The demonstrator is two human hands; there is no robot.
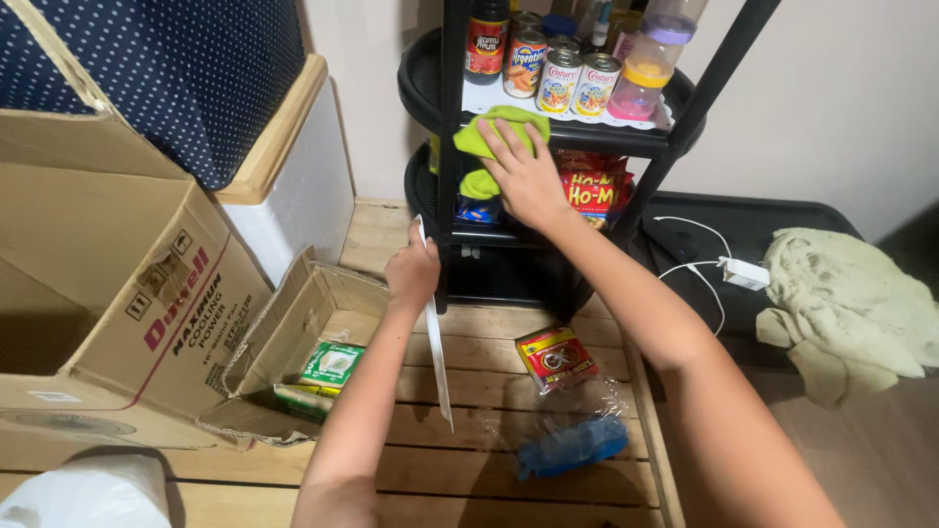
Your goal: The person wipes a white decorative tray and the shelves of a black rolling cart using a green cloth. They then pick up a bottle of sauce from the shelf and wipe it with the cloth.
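My right hand [526, 178] presses a green cloth [487, 137] against the front rim of a black tiered rack [423, 93]. My left hand [414, 271] grips a long flat white sheet [436, 342], which hangs edge-on down toward the wooden slat floor. The rack's upper shelf carries several cans [561, 78], a dark sauce bottle [485, 41] and a plastic baby bottle [646, 68]. Red snack packets [595, 188] sit on the shelf below, behind my right hand.
An open small cardboard box [293, 342] with green packets lies at left, beside a big carton [117, 284]. A red packet [556, 358] and a blue-filled clear bag [572, 445] lie on the slats. A white charger [743, 272] and beige cloth [851, 308] are at right.
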